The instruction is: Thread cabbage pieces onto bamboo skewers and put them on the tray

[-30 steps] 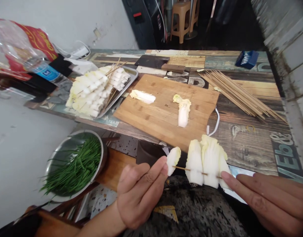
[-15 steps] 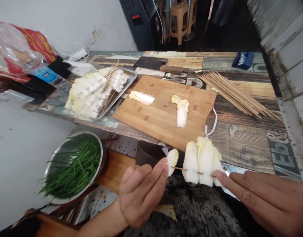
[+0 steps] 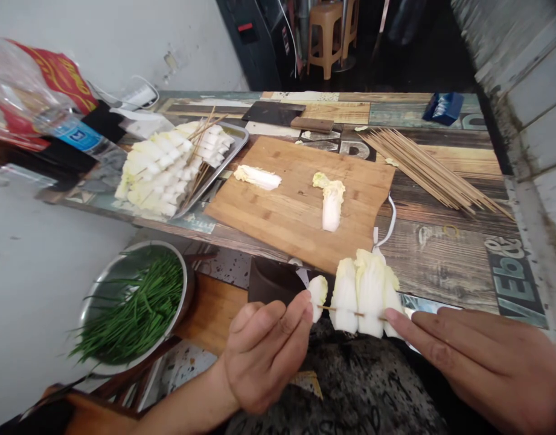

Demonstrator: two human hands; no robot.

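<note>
My left hand (image 3: 264, 353) pinches a small cabbage piece (image 3: 317, 294) at the tip of a thin bamboo skewer (image 3: 325, 309). My right hand (image 3: 477, 362) grips the skewer's other end, fingers closed behind the threaded cabbage pieces (image 3: 366, 293). The skewer hangs level over my lap, below the table's near edge. On the wooden cutting board (image 3: 287, 211) lie two loose cabbage pieces, one at the left (image 3: 257, 177) and one in the middle (image 3: 332, 202).
A metal tray (image 3: 235, 148) at the left holds several finished cabbage skewers (image 3: 164, 169). Loose bamboo skewers (image 3: 434, 175) lie at the right. A cleaver (image 3: 284, 115) rests behind the board. A steel bowl of chives (image 3: 133, 302) sits low at the left. A blue packet (image 3: 443, 107) lies far right.
Both hands and the skewer drifted slightly left and down in view as the camera shifted. The gap between the small piece and the threaded pieces looks a little narrower.
</note>
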